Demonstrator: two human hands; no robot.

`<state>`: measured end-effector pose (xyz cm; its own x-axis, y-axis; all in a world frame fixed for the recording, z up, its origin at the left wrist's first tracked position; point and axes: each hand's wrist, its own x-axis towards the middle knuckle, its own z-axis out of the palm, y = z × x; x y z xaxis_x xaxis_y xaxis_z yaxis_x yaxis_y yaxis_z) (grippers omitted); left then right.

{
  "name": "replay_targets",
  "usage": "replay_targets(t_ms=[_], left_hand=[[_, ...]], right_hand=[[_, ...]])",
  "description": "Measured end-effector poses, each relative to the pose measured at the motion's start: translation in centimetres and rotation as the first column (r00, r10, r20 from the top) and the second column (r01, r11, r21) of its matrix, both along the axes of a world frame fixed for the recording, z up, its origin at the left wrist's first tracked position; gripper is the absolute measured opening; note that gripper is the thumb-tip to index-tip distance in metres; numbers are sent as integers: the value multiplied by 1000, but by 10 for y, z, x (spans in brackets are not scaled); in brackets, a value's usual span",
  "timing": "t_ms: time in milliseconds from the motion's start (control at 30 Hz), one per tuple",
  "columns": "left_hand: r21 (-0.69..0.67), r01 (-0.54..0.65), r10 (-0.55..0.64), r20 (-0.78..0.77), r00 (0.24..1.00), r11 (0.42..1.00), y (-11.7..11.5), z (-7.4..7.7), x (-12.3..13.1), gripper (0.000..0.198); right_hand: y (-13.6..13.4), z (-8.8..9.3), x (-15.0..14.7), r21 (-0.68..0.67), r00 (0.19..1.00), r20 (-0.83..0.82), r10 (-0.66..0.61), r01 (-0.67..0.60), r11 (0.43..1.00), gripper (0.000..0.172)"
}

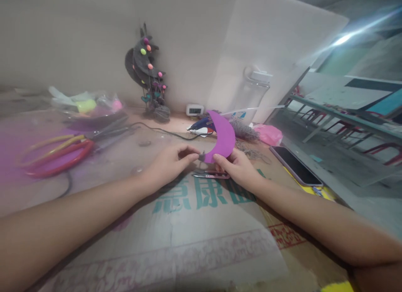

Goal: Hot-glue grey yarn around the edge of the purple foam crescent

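A purple crescent moon cutout (223, 137) is held up in front of me, one tip pointing upward. My right hand (241, 166) is closed on its lower part, thumb on the near face. At the lower left tip sits a small bit of grey material (201, 156), perhaps yarn. My left hand (172, 163) pinches this grey bit between thumb and fingertips. Just below the hands, thread snips (212, 175) lie on the printed cardboard (176, 241). Behind the crescent is a blue glue gun (201, 124), partly hidden by it.
Large scissors (59, 156) and a plastic bag of pompoms (88, 105) lie left. A grey moon decoration (146, 70) hangs at the back. Near the wall stand a small digital display (194, 110) and a clear bottle (251, 93). Grey yarn (246, 130) and a phone (297, 165) are right.
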<state>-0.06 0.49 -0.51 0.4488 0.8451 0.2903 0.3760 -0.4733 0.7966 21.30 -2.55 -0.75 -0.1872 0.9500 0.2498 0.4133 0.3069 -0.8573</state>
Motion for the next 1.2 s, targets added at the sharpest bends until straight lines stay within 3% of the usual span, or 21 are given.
replay_targets(t_ms=[367,600,700,933,1067,1200], left_hand=[[-24,-3,4,37,999,1000,1,-1,-1,27],[-6,-31,31,59,998,1000,4,-5,0,27],[-22,-46,45,-5,999,999,4,-2,0,33],[-32,-77,75,-54,996,997,3,0,2,41],[-77,-45,45,-6,999,996,6,-2,2,43],[-181,-40,50,49,998,983,9,-4,1,47]], right_hand=[[-4,5,-4,23,999,-21,-50,50,998,26],[-5,0,-5,129,997,42,-65,59,990,21],[-5,0,-5,228,991,123,-51,22,973,25],[-3,-3,-2,404,926,376,-21,-143,904,6],[2,-6,0,442,890,455,34,-258,859,7],[5,-7,0,460,879,475,37,-284,841,7]])
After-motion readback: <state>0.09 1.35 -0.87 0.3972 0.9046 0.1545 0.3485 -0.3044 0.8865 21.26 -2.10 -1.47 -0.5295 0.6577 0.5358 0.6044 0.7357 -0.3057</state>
